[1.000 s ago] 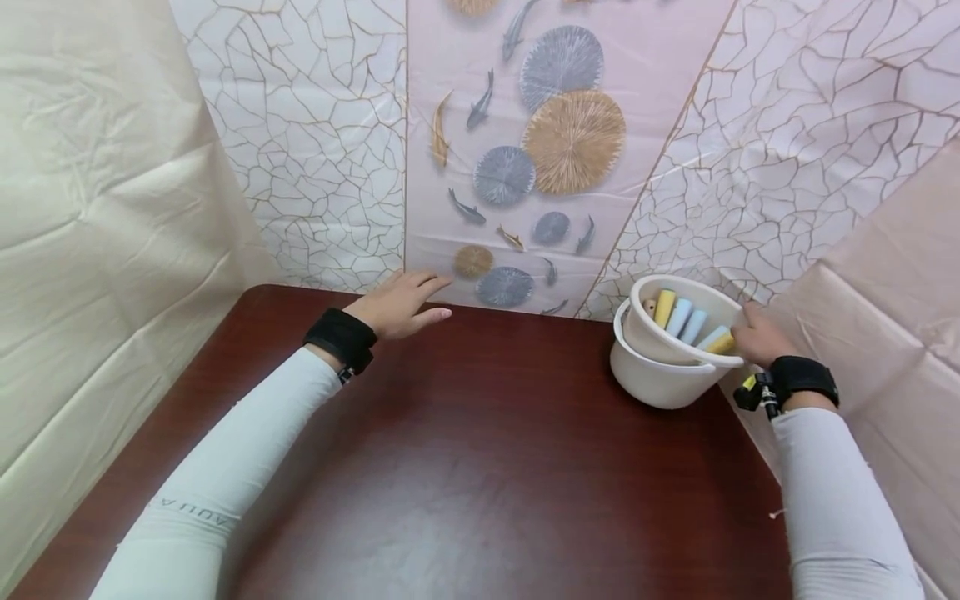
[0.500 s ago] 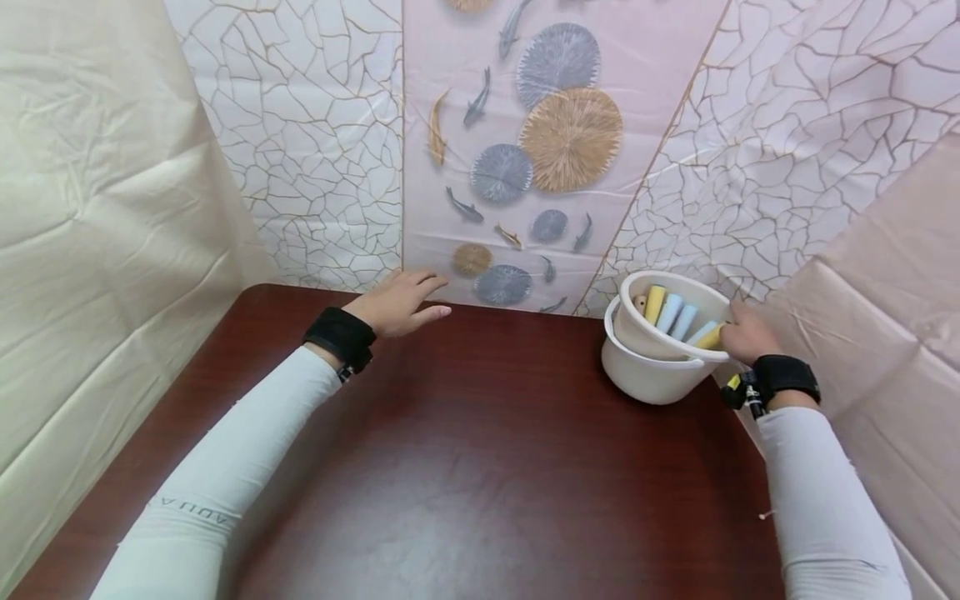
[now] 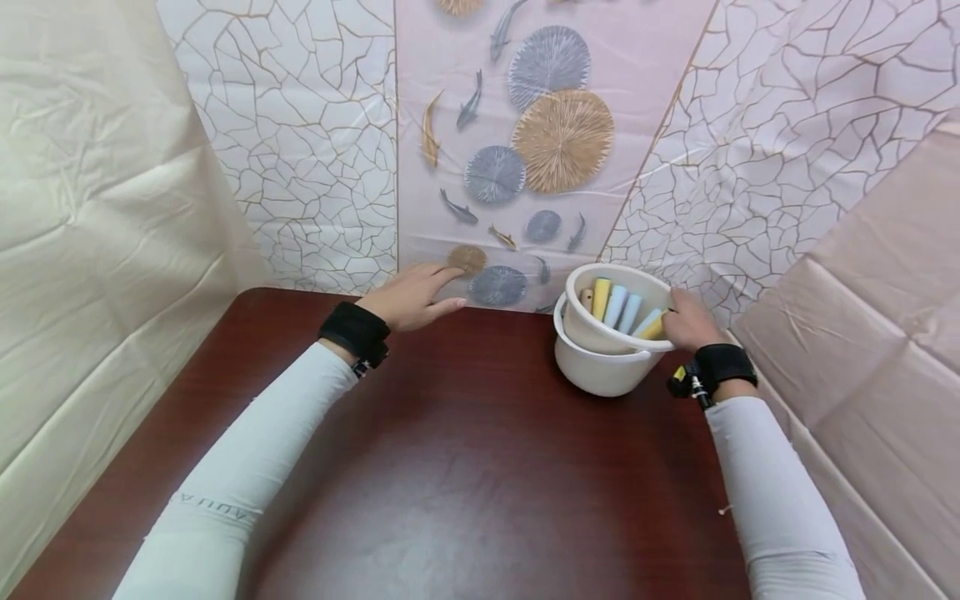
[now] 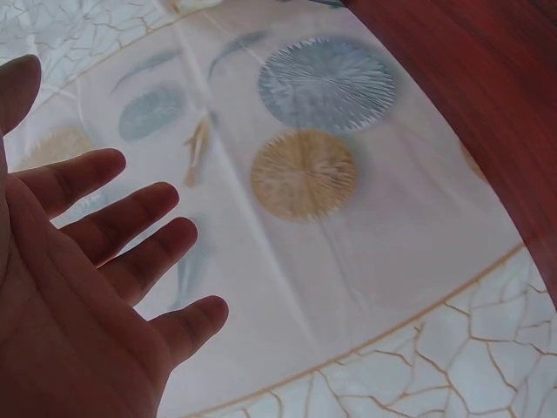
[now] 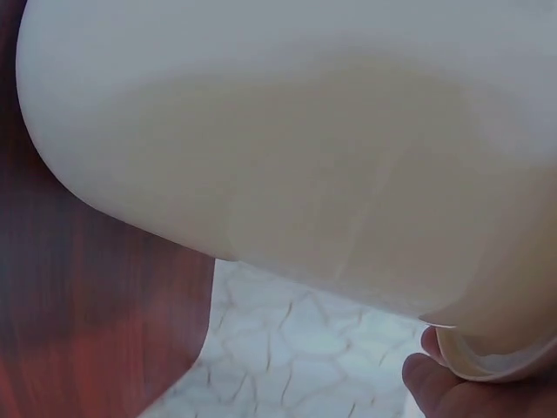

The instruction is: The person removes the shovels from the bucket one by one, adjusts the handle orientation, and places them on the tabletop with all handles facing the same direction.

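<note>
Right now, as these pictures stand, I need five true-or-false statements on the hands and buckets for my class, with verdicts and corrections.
1. The right hand holds the upper bucket. True.
2. The upper bucket stands alone. False: it sits partly inside the lower bucket.
3. Several sticks are in the upper bucket. True.
4. Every one of the sticks is yellow. False: some are pale blue.
5. The left hand holds nothing. True.

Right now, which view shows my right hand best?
The head view: your right hand, largely visible, grips the upper bucket. Right wrist shows only part of the hand, lower right; left wrist, none clearly.
</note>
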Demonstrator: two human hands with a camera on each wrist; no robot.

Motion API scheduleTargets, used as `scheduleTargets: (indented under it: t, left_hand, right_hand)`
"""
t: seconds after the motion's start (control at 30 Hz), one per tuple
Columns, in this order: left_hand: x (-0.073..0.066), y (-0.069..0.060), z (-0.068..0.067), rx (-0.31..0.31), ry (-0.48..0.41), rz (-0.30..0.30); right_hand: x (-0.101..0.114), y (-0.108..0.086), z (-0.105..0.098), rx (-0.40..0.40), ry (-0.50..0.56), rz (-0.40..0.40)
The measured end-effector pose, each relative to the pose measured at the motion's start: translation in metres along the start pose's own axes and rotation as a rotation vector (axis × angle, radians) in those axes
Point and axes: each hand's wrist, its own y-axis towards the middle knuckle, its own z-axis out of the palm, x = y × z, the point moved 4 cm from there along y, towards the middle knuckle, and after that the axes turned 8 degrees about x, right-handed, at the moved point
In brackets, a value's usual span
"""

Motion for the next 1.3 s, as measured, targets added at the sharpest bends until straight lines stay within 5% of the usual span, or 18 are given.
scheduleTargets:
  t: [0.5,0.73,1.03,1.3]
  left_hand:
    - [-0.020,0.017,-0.003,-0.010,0.017,0.051]
    - [-0.045,0.039,-0.022,-0.020,0.083,0.100]
    - [-0.099,0.107,-0.052,0.029,0.278,0.151]
    - [-0.127,0.176,-0.044,0.112,0.374,0.130]
  right_hand:
    - [0.077,0.021,0.036,-0.032,0.042,-0.121]
    - [0.091,0.026,0.041,0.004,-0.014,-0.126]
    - [0.092,0.027,0.033,0.001,-0.040,-0.132]
    - [0.097,0.029,0.041,-0.009,-0.062,-0.140]
